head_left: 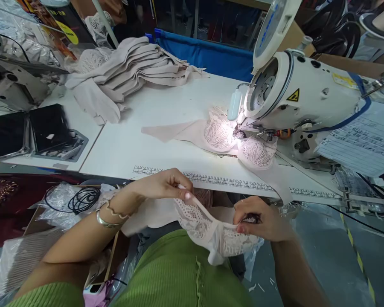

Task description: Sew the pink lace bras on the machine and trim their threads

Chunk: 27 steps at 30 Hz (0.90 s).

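Observation:
Over my lap I hold a pale pink lace bra [201, 226] by its upper edges. My left hand [171, 185] pinches the top of one cup between thumb and fingers. At the other cup's top edge, my right hand [262, 219] is closed on the fabric. Part of this bra hangs down in front of my green top. On the white table, a second lace bra [219, 134] lies spread out, its middle under the needle area of a lit sewing machine [284, 89]. That machine's head hides part of the second bra.
A stack of beige fabric pieces [131, 68] lies at the table's back left. A printed ruler strip [211, 179] runs along the front edge. Black trays [48, 128] sit at left, and a handwritten sheet [365, 140] is at right. A box with plastic bags [64, 204] stands below.

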Each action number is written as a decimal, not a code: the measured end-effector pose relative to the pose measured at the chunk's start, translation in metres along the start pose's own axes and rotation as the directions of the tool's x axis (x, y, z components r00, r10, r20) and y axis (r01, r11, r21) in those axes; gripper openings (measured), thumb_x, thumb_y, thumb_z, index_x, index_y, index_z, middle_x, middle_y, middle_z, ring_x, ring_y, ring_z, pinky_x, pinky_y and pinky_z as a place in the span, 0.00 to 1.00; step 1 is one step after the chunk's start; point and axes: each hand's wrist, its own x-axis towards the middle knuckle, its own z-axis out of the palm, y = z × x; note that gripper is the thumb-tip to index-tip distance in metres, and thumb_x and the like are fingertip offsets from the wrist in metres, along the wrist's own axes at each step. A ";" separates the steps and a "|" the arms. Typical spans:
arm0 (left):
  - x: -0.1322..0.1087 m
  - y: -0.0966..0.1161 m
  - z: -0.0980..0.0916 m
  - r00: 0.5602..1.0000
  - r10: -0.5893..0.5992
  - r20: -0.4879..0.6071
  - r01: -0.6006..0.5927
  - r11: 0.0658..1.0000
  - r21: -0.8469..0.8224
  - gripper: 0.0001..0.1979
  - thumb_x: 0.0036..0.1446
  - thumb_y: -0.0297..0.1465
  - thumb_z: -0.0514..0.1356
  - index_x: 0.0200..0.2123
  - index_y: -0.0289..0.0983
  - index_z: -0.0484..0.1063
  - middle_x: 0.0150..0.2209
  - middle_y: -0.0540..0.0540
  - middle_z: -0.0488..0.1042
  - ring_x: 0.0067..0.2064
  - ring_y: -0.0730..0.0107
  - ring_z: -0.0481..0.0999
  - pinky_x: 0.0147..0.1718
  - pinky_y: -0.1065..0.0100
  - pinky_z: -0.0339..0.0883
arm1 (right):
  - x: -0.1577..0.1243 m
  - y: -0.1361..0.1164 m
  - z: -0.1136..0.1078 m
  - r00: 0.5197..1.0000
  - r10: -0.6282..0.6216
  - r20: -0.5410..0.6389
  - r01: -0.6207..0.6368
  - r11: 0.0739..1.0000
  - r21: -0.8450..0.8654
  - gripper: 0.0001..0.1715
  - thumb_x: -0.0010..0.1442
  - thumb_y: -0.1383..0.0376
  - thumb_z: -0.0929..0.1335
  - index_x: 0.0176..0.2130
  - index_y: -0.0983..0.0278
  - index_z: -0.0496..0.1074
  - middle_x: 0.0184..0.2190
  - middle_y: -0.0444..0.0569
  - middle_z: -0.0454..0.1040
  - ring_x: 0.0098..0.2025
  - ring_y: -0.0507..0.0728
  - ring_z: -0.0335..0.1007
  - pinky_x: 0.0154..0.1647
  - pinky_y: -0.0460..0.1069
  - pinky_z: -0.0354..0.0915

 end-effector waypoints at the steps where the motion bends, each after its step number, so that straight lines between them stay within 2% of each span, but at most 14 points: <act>1: 0.000 -0.011 0.005 0.997 -0.037 -0.073 0.026 0.989 -0.142 0.19 0.58 0.44 0.66 0.20 0.38 0.77 0.20 0.46 0.71 0.25 0.68 0.67 0.30 0.65 0.66 | 0.001 0.005 -0.001 1.000 0.023 -0.015 -0.022 0.999 0.039 0.26 0.65 0.46 0.67 0.25 0.61 0.70 0.20 0.41 0.64 0.20 0.49 0.56 0.22 0.46 0.54; 3: 0.002 -0.030 0.018 0.976 -0.100 -0.194 0.010 0.909 -0.417 0.22 0.52 0.46 0.69 0.18 0.36 0.73 0.19 0.48 0.67 0.24 0.70 0.65 0.26 0.69 0.62 | 0.004 0.015 -0.001 0.996 0.069 -0.048 -0.062 0.988 0.138 0.30 0.61 0.42 0.68 0.22 0.61 0.65 0.21 0.42 0.63 0.22 0.50 0.56 0.23 0.47 0.54; 5: 0.007 -0.043 0.031 0.955 -0.160 -0.248 -0.040 0.762 -0.647 0.24 0.47 0.44 0.73 0.16 0.35 0.67 0.17 0.50 0.63 0.23 0.73 0.64 0.23 0.71 0.59 | 0.006 0.025 0.002 0.991 0.112 -0.072 -0.089 0.959 0.269 0.32 0.61 0.41 0.69 0.20 0.60 0.61 0.22 0.44 0.65 0.22 0.50 0.56 0.23 0.47 0.55; 7: 0.012 -0.050 0.041 0.941 -0.202 -0.272 -0.091 0.622 -0.777 0.25 0.44 0.40 0.75 0.16 0.36 0.63 0.15 0.54 0.58 0.19 0.77 0.59 0.19 0.74 0.56 | 0.007 0.035 0.008 0.978 0.168 -0.121 -0.104 0.904 0.414 0.33 0.61 0.42 0.69 0.20 0.60 0.59 0.20 0.43 0.65 0.20 0.50 0.54 0.22 0.47 0.53; 9: 0.016 -0.053 0.049 0.932 -0.211 -0.293 -0.130 0.561 -0.818 0.25 0.43 0.38 0.75 0.17 0.36 0.61 0.15 0.57 0.54 0.17 0.80 0.54 0.17 0.75 0.53 | 0.009 0.043 0.016 0.958 0.227 -0.174 -0.099 0.835 0.541 0.34 0.60 0.43 0.70 0.19 0.60 0.56 0.16 0.41 0.61 0.18 0.49 0.50 0.20 0.47 0.50; 13: 0.019 -0.054 0.057 0.923 -0.210 -0.323 -0.168 0.534 -0.828 0.25 0.45 0.40 0.73 0.19 0.38 0.58 0.16 0.58 0.50 0.17 0.81 0.50 0.15 0.75 0.51 | 0.015 0.052 0.026 0.940 0.253 -0.229 -0.038 0.745 0.666 0.38 0.56 0.39 0.71 0.17 0.58 0.51 0.11 0.37 0.53 0.14 0.48 0.43 0.18 0.47 0.47; 19: 0.017 -0.051 0.058 0.955 -0.150 -0.255 -0.147 0.508 -0.849 0.29 0.47 0.42 0.73 0.17 0.38 0.55 0.14 0.57 0.52 0.15 0.80 0.53 0.14 0.75 0.55 | 0.018 0.052 0.030 0.955 0.172 -0.240 0.042 0.726 0.687 0.37 0.57 0.41 0.71 0.17 0.58 0.51 0.11 0.36 0.54 0.14 0.47 0.40 0.17 0.46 0.49; 24: 0.015 -0.048 0.056 0.949 -0.143 -0.282 -0.184 0.475 -0.860 0.25 0.45 0.38 0.76 0.19 0.36 0.61 0.14 0.57 0.55 0.14 0.82 0.53 0.13 0.77 0.54 | 0.014 0.055 0.025 0.962 0.149 -0.230 0.038 0.759 0.649 0.37 0.57 0.40 0.71 0.18 0.59 0.53 0.12 0.36 0.54 0.13 0.47 0.41 0.17 0.46 0.48; 27: 0.019 -0.044 0.056 0.949 -0.142 -0.283 -0.185 0.479 -0.858 0.25 0.45 0.38 0.76 0.20 0.36 0.62 0.14 0.58 0.54 0.14 0.82 0.53 0.12 0.78 0.54 | 0.013 0.052 0.015 0.977 0.078 -0.199 0.037 0.857 0.514 0.37 0.57 0.39 0.71 0.17 0.60 0.56 0.12 0.38 0.59 0.13 0.47 0.46 0.16 0.46 0.48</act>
